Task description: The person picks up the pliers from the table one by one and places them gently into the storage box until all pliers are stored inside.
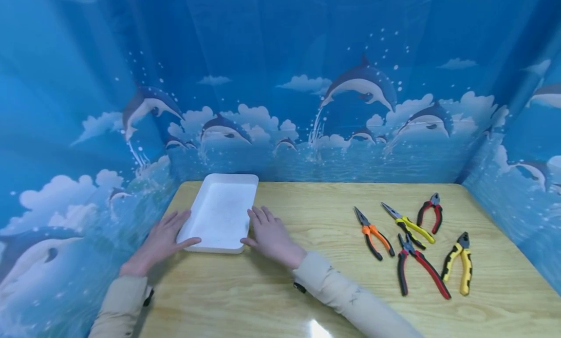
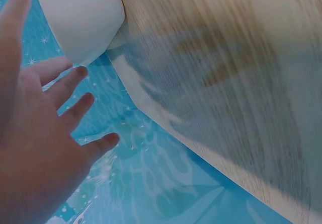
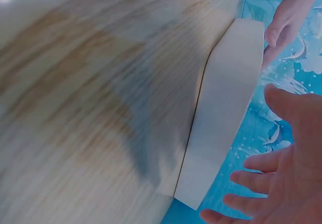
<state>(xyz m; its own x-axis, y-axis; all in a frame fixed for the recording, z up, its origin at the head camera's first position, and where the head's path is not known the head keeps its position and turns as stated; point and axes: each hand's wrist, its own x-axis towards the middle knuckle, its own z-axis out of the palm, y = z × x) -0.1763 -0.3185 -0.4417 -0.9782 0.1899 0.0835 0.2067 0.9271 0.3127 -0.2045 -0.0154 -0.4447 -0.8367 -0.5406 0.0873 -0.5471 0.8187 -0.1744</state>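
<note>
A white rectangular tray [image 1: 225, 209] sits flat on the left part of the wooden table. At its left side is my left hand [image 1: 162, 240], fingers extended and thumb over the near left rim. My right hand [image 1: 272, 238] is along the opposite side, its fingers nearly straight beside the rim. In the left wrist view, the spread fingers of the left hand [image 2: 55, 118] lie near a corner of the tray [image 2: 83, 17]. The right wrist view shows the tray's outer wall [image 3: 221, 108] beside the right hand [image 3: 287, 153]; firm contact is hard to tell.
Several pliers lie on the table's right side: orange-handled needle-nose pliers [image 1: 370, 234], yellow-and-black needle-nose pliers [image 1: 404, 222], small red-and-black pliers [image 1: 435, 201], larger red-and-black pliers [image 1: 408, 250], and yellow-and-black pliers [image 1: 462, 243]. A blue dolphin-print curtain [image 1: 280, 46] surrounds the table [image 1: 307, 216].
</note>
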